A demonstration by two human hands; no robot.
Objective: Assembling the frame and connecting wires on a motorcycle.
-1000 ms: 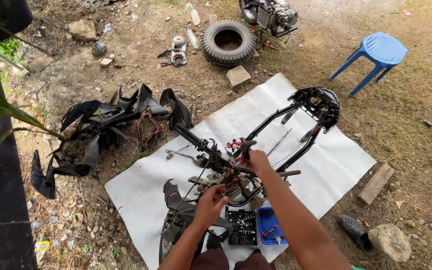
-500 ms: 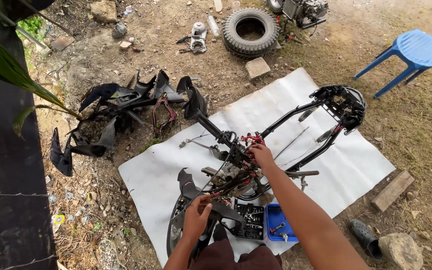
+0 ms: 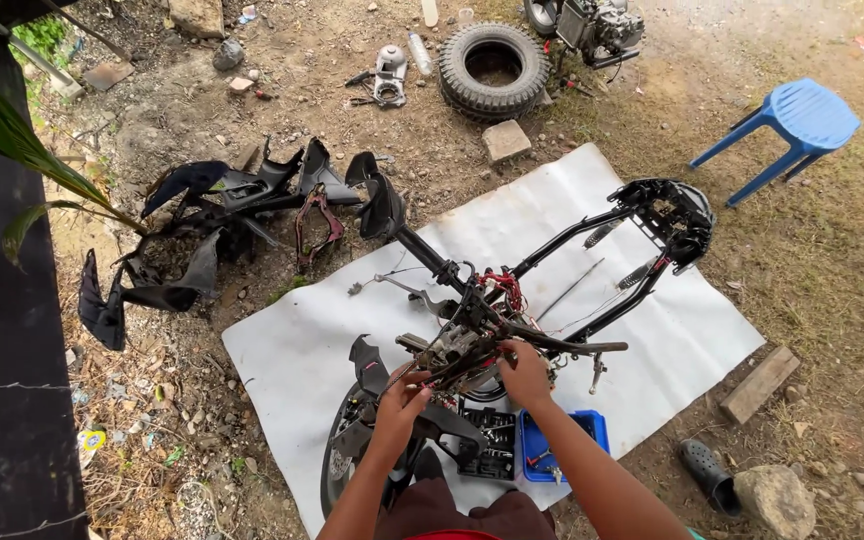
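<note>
A stripped black scooter frame [image 3: 562, 250] lies on a white sheet [image 3: 292, 350] spread over the dirt. Its front end with red wiring [image 3: 502, 288] and a wheel [image 3: 337, 465] points toward me. My left hand [image 3: 402, 392] rests on the steering parts at the front, fingers curled around a piece there. My right hand [image 3: 524, 372] grips the frame's metal parts just right of it. An open blue and black tool case [image 3: 527, 445] sits below my right hand on the sheet.
Black plastic body panels [image 3: 212, 215] are piled on the dirt at left. A tyre [image 3: 492, 68], an engine [image 3: 597, 22] and a metal part [image 3: 387, 78] lie at the back. A blue plastic stool [image 3: 797, 120] stands at right. A wooden block [image 3: 760, 383], a sandal [image 3: 707, 475] and a stone [image 3: 774, 498] lie nearby.
My left hand has moved up from the wheel area onto the steering parts. My right hand has dropped slightly lower on the frame. The view has shifted a little.
</note>
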